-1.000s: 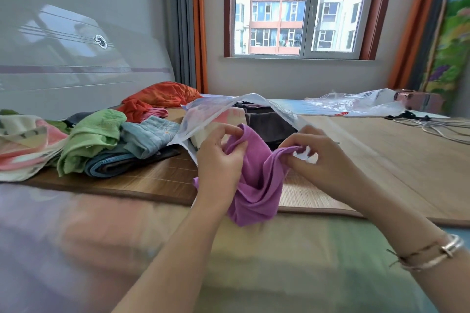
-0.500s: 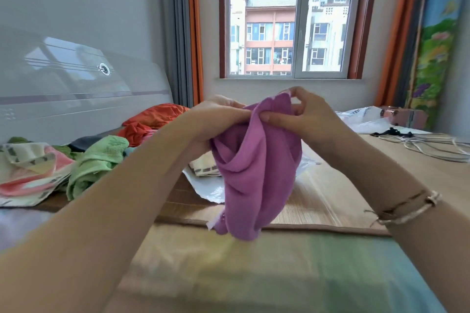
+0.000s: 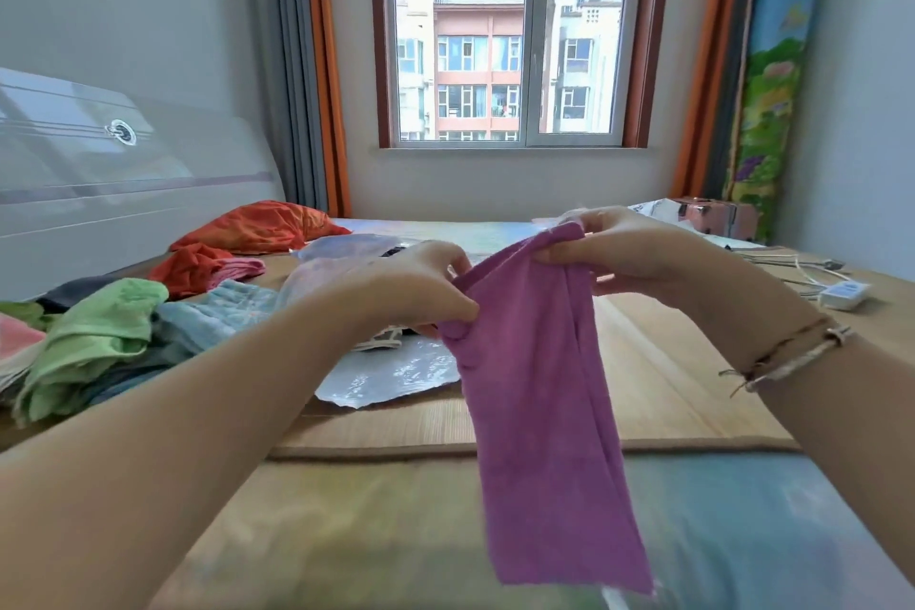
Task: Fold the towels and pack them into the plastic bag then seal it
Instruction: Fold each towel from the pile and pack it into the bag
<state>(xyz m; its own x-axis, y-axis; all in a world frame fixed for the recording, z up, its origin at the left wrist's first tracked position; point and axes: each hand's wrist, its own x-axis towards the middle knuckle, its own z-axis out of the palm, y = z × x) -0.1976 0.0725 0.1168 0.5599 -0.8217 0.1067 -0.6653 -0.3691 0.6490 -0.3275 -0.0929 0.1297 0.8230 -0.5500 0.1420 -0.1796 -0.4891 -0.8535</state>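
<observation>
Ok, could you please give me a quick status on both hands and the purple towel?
Left hand and right hand each pinch the purple towel at its top edge. Towel hangs unfolded above the bed. Plastic bag lies behind it, nothing blocking.

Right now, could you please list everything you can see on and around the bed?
purple towel: one, purple, hanging unfolded from both hands
plastic bag: one, clear, on the mat behind the hands
green towel: one, green, left pile
light blue towel: one, beside the green one
orange cloths: two, far left by the headboard
pink cloth: one, beside the orange cloths
bamboo mat: one, tan, over the bed
white charger: one, far right with cables
window: one, brown frame, back wall
left hand: pinching the towel's edge
right hand: pinching the top corner, bracelets at wrist
</observation>
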